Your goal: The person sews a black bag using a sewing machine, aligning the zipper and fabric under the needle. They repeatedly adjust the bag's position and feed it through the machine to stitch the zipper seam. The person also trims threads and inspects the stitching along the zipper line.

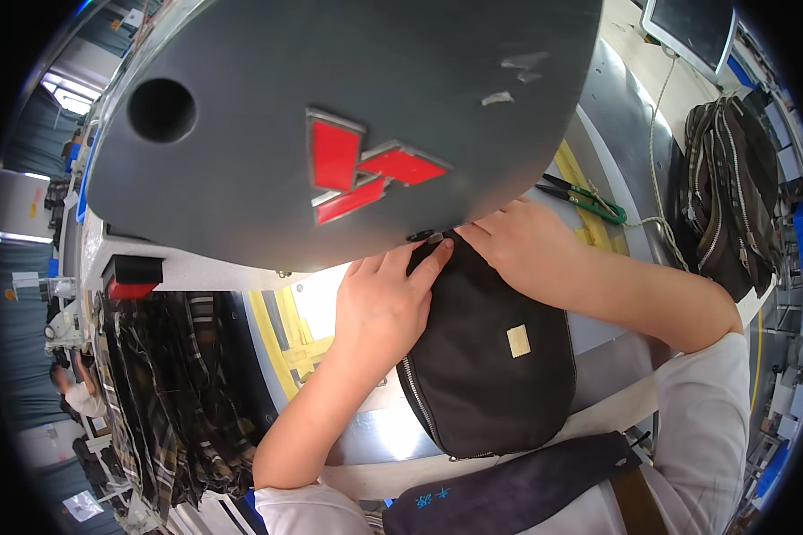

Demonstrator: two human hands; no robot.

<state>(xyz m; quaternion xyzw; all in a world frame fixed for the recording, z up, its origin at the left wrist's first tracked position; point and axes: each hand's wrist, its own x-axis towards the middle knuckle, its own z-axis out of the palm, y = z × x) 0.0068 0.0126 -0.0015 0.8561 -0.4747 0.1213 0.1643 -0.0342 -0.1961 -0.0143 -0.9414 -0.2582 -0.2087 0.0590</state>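
Note:
Beneath the dark grey sewing machine head (232,178), a black zippered fabric pouch (482,374) lies on the work surface, with a small pale yellow patch (517,341) on it. My left hand (384,303) is at the pouch’s upper left edge, fingers bent and pressed onto it beside the presser foot (419,236). My right hand (522,250) rests on the upper right of the pouch, its fingers curled together and partly hidden by the machine head. Green-handled snips (608,209) lie just beyond my right hand.
Folded plaid fabric (169,383) is piled at left beside a black-and-red box (132,276). Dark zippered pieces (723,187) are stacked at right, below a screen (687,27) and cord (653,143). Yellow tape (281,348) marks the metal bed. Another person (85,392) works at far left.

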